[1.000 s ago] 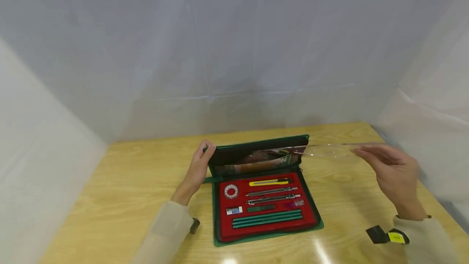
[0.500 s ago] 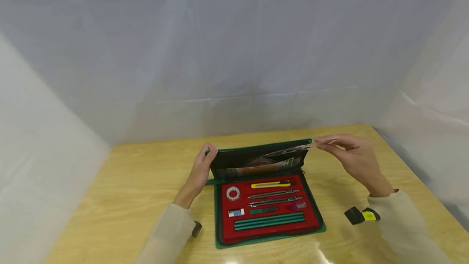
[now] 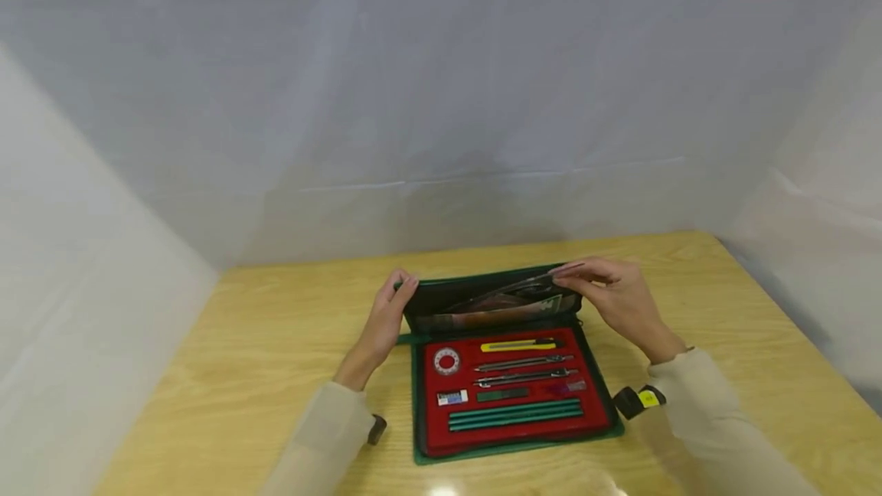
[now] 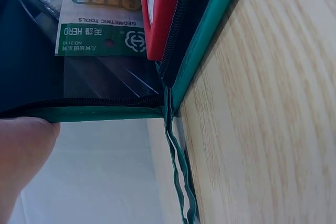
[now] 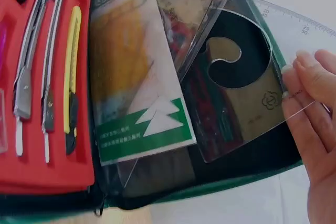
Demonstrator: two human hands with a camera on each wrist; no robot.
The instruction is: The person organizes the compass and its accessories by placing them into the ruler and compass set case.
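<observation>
A green zip case [image 3: 517, 450] lies unfolded on the table, its lid [image 3: 441, 293] tilted up. My left hand [image 3: 386, 312] grips the lid's upper left corner; in the left wrist view the thumb [image 4: 23, 145] presses its zipped edge. Between thumb and fingers, my right hand [image 3: 613, 297] pinches a clear plastic drawing ruler [image 5: 247, 114] at its outer end. The ruler has a hooked cutout and a printed scale along one edge. It slants partly inside the lid, close to a printed packet [image 5: 131, 66] of geometric tools.
The red tray [image 3: 537, 435] holds a yellow cutter [image 3: 518, 345], two metal compasses [image 3: 524, 378], a round white dial [image 3: 446, 361], an eraser [image 3: 452, 397] and green pencils [image 3: 515, 414]. A green strap [image 4: 181, 171] hangs off the case. White sheeting [image 3: 441, 98] surrounds the wooden table [image 3: 262, 373].
My right hand has moved left to the lid, sliding the clear ruler from out at the right deeper into it. My left hand keeps its grip on the lid corner.
</observation>
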